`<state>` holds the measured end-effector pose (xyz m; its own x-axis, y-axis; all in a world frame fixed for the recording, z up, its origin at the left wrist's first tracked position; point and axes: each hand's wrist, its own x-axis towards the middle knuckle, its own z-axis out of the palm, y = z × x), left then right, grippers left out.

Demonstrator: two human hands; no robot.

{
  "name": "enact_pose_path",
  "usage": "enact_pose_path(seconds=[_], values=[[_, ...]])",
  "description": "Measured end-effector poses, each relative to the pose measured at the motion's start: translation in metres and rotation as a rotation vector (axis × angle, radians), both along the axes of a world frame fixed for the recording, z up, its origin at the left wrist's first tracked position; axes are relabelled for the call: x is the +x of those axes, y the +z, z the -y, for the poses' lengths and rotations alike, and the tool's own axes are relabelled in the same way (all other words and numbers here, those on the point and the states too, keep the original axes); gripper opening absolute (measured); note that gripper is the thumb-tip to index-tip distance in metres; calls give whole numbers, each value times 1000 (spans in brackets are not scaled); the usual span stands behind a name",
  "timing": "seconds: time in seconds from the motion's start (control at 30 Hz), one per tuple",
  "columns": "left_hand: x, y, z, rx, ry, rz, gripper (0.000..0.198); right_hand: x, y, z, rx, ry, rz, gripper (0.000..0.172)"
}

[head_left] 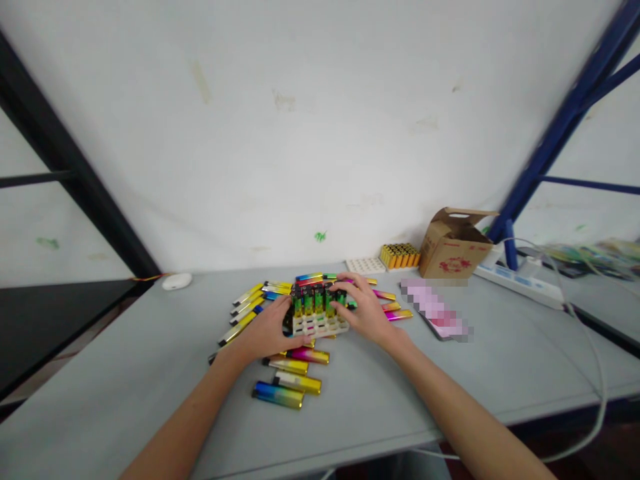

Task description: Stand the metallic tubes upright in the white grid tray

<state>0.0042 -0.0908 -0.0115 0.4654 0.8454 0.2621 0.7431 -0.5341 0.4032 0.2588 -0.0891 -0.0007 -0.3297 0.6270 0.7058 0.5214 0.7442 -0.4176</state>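
Observation:
A white grid tray [320, 325] sits mid-table, its back rows filled with upright lighters [315, 299]. My left hand [267, 330] rests against the tray's left side, fingers curled along its front edge. Over the tray's right end lies my right hand [363, 308], its fingers pressed onto the tops of the upright lighters. Several loose shiny lighters lie flat around the tray: yellow ones [247, 307] to the left, gold, pink and blue ones [290, 380] in front, others behind and to the right [395, 310].
Behind stand an empty white tray [366, 265], a tray of orange lighters [400, 255] and an open cardboard box [453, 247]. A blurred pink item [437, 310] lies right of my hands. A power strip [520, 280] and cable occupy the far right; a white disc [177, 281] sits left.

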Motion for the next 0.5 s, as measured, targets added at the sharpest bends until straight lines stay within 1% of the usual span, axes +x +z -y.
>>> enact_pose_path(seconds=[0.1, 0.2, 0.3, 0.33, 0.43, 0.5], values=[[0, 1, 0, 8, -8, 18, 83, -1, 0, 0, 6, -10, -23, 17], [0, 2, 1, 9, 1, 28, 83, 5, 4, -3, -3, -15, -74, 18], [1, 3, 1, 17, -1, 35, 82, 19, 6, -14, -15, -92, -175, 19], [1, 4, 1, 15, 1, 32, 82, 25, 4, -19, -26, -128, -178, 19], [1, 5, 1, -8, 29, 12, 81, 39, -4, -32, -99, -260, -56, 20], [1, 5, 2, -14, 46, 2, 82, 44, -11, -37, -146, -292, 63, 21]])
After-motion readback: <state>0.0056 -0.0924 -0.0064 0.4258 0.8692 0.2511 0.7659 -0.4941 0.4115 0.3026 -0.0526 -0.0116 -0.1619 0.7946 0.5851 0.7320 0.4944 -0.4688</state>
